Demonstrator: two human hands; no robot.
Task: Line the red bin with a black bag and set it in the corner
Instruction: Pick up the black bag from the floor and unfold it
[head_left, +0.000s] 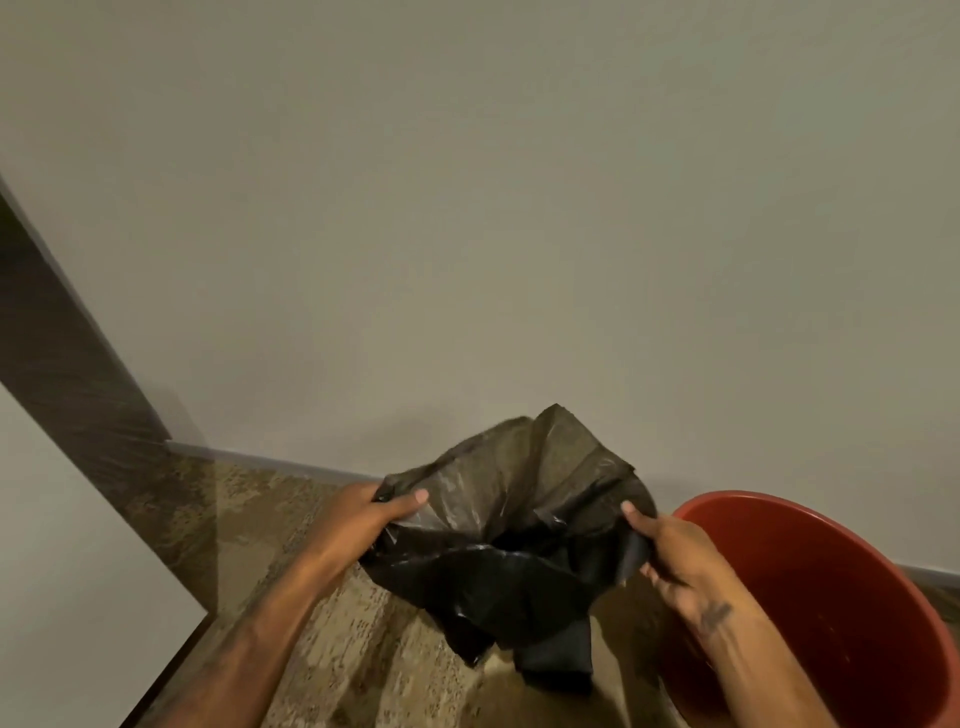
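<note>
Between the two hands hangs the black bag, held up in the air above the floor. Left hand clamped on the bag's left edge, thumb on top pressing the film, fingers curled under and hidden behind the plastic. Right hand pinching the right edge, thumb on the near side, other fingers folded around a bunched fold. Hands well apart, the bag's mouth pulled partly open between them. Bag is thin, crinkled plastic, glossy in spots, semi-see-through at the upper flap where it goes brownish, solid black lower down; the bottom droops in loose folds below the hands.

Just right of the right hand sits the red bin, round, smooth plastic, open top facing up, inside bare with no liner. Right forearm crosses in front of its near rim. Bag and bin not touching as far as can be seen.

Floor under the hands is speckled brown-beige stone, polished. Beyond the hands, a plain pale wall with a low grey skirting. Far left of the left hand, a dark brown band runs diagonally beside a white panel.
</note>
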